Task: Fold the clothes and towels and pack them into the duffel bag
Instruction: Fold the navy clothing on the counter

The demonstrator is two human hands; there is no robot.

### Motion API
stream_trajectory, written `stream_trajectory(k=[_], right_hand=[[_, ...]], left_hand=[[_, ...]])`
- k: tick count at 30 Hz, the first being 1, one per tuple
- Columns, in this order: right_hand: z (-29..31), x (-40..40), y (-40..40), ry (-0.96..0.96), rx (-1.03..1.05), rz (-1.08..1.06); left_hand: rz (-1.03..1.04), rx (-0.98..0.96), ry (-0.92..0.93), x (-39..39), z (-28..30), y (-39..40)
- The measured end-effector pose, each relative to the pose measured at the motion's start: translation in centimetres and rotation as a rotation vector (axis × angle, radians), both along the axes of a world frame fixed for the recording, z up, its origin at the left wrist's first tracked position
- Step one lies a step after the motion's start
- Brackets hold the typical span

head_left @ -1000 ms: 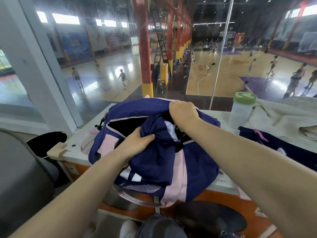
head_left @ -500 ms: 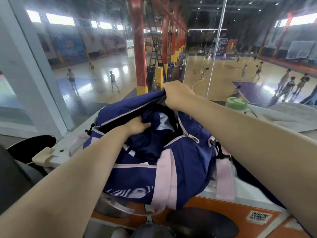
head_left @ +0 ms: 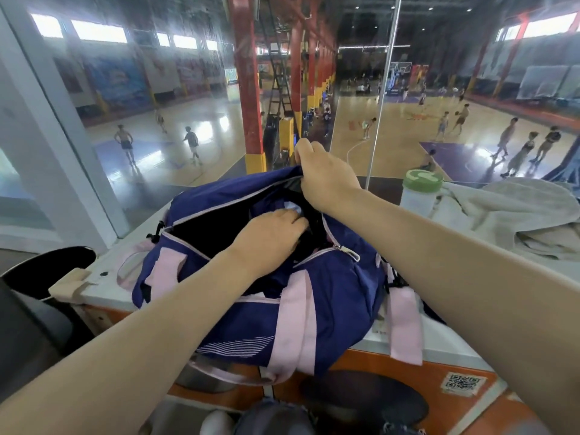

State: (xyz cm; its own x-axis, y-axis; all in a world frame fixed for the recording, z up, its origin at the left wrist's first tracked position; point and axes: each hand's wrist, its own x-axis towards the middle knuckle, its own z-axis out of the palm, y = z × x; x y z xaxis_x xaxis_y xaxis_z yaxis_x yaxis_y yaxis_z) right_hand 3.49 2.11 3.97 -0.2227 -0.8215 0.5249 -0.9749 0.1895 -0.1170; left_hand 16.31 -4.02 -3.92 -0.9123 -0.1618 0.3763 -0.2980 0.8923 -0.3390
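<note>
A navy duffel bag (head_left: 339, 296) with pink straps lies unzipped on the white counter (head_left: 439, 343). My right hand (head_left: 326, 174) grips the far edge of its opening and holds it up. My left hand (head_left: 270, 237) reaches into the opening, its fingers pressing down on a navy and white garment (head_left: 290, 207) inside; the fingertips are partly hidden by the bag. A crumpled beige towel (head_left: 514, 211) lies on the counter at the right.
A clear bottle with a green lid (head_left: 419, 191) stands beside the towel. A glass wall rises directly behind the counter. Black stool seats (head_left: 364, 403) sit below the counter's orange front. A dark chair is at the left.
The navy garment has gone from the bag's rim down into the bag under my left hand. My right hand has lifted the far edge of the opening higher.
</note>
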Motion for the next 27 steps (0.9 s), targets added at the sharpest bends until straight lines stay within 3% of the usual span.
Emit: stream_trajectory(k=[3, 13, 19, 27], right_hand=[[-0.4, -0.2, 0.4, 0.021, -0.020, 0.018], [-1.1, -0.9, -0.1, -0.029, 0.061, 0.033], [-2.0, -1.0, 0.5, -0.045, 0.030, 0.044], [-2.9, -0.7, 3.5, -0.135, 0.009, 0.012]], left_hand=[[0.135, 0.172, -0.167, -0.6, -0.9, -1.7], [0.532, 0.280, -0.232, -3.5, -1.5, -2.8], [0.519, 0.352, -0.130, -3.3, -3.9, -2.8], [0.361, 0.511, -0.047, -1.0, -2.0, -1.4]])
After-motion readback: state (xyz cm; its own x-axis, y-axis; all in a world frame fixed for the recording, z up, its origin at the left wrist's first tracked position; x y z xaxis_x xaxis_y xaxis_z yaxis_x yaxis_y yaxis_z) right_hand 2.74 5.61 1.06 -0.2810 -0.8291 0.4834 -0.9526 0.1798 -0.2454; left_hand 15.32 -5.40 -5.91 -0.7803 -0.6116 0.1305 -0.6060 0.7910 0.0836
